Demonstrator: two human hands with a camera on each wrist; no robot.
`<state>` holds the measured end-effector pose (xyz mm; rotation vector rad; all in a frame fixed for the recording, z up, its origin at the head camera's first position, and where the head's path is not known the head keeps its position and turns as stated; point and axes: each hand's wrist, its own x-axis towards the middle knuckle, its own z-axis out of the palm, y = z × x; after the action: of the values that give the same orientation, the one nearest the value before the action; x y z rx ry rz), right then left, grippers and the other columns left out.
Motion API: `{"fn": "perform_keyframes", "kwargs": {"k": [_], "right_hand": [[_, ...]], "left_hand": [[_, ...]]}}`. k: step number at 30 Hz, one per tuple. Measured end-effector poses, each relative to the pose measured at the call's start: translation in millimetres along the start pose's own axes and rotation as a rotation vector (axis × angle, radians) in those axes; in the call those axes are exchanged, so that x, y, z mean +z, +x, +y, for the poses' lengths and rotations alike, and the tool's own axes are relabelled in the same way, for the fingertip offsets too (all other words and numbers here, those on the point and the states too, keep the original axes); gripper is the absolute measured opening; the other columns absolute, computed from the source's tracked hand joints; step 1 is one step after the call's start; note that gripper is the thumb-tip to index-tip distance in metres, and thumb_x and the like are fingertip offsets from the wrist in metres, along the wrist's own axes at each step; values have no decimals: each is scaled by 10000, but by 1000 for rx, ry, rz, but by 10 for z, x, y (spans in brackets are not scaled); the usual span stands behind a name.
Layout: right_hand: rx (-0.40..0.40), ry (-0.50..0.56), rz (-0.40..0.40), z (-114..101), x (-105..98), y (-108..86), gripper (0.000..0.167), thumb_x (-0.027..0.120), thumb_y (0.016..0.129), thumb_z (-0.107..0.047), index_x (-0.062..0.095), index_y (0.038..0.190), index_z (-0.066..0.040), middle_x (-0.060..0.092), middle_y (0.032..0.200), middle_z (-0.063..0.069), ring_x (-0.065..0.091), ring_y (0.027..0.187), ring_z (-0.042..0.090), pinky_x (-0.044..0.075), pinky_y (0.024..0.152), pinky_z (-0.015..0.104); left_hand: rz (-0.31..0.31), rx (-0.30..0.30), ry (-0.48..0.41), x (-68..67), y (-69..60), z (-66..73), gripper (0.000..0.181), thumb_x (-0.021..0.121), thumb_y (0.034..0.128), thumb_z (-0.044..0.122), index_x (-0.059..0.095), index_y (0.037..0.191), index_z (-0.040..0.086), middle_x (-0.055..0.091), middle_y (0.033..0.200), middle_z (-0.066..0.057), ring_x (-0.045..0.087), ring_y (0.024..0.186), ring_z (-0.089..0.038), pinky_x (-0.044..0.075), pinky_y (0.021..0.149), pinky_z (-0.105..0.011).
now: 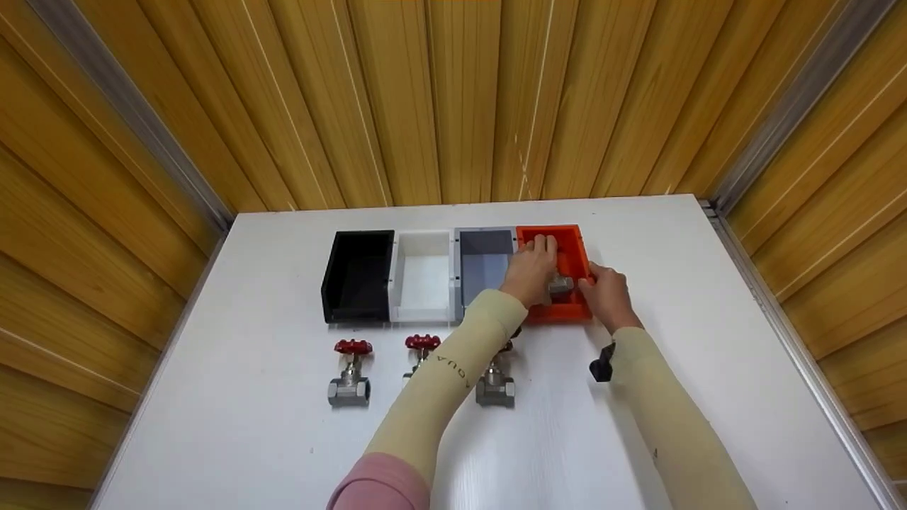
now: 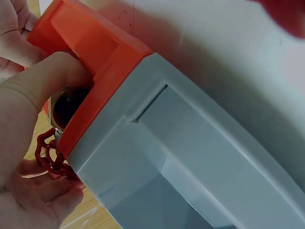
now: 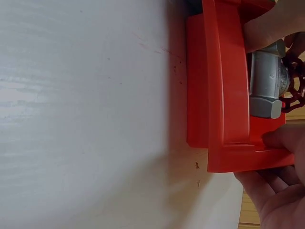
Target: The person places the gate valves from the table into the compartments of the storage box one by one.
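Observation:
My left hand (image 1: 533,273) reaches into the orange bin (image 1: 587,312) and holds a gate valve (image 1: 560,285). In the left wrist view its thumb lies by the valve's open pipe end, and its fingers are at the red handwheel (image 2: 47,155). The grey valve body (image 3: 266,78) shows inside the bin in the right wrist view. My right hand (image 1: 611,294) grips the bin's right side wall, thumb inside and fingers outside. Parts of the valve are hidden behind the left hand.
Left of the orange bin stand a grey bin (image 1: 486,244), a white bin (image 1: 423,315) and a black bin (image 1: 358,315), side by side. In front are three more valves: one at left (image 1: 349,382), another (image 1: 423,343) partly behind the left arm, and a third (image 1: 495,391).

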<state>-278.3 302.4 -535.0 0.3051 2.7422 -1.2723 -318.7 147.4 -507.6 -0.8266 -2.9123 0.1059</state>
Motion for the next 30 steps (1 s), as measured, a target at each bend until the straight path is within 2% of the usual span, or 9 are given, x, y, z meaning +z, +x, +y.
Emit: {"fn": "perform_keyframes", "kwargs": {"k": [4,12,17,25,30], "right_hand": [[-9,-31,16,-14,21,3,544,491,997,-152,305,1485,-2,427,1472,235,462,1317,338,377,1108,473],[32,30,-31,-38,3,6,553,477,1009,-158,270,1510,-50,413,1499,182,445,1321,300,348,1131,463],[27,12,-19,-15,-12,19,557,484,1002,-155,273,1504,-36,404,1501,195,441,1335,304,355,1126,467],[20,3,-12,-1,-21,24,559,478,1001,-147,263,1504,-33,396,1503,205,436,1340,313,346,1131,474],[-24,-18,15,-4,-13,-4,534,489,994,-118,313,1486,-9,443,1462,231,463,1329,341,370,1114,477]], "left_hand": [[-26,4,25,-2,18,-14,1067,831,635,506,285,1429,48,470,1317,-86,560,1162,-199,418,1092,-323],[-57,6,2,26,92,-20,1022,830,658,458,290,1422,48,471,1308,-91,569,1135,-206,409,1098,-329],[-77,6,-5,50,134,-5,1012,816,669,453,288,1429,43,472,1324,-96,576,1137,-209,393,1113,-337],[-105,12,16,96,164,5,998,810,680,454,287,1440,73,472,1360,-84,571,1176,-191,204,1218,-415],[-107,14,1,114,159,12,957,787,701,428,293,1444,82,481,1362,-75,570,1185,-184,172,1225,-423]]}}
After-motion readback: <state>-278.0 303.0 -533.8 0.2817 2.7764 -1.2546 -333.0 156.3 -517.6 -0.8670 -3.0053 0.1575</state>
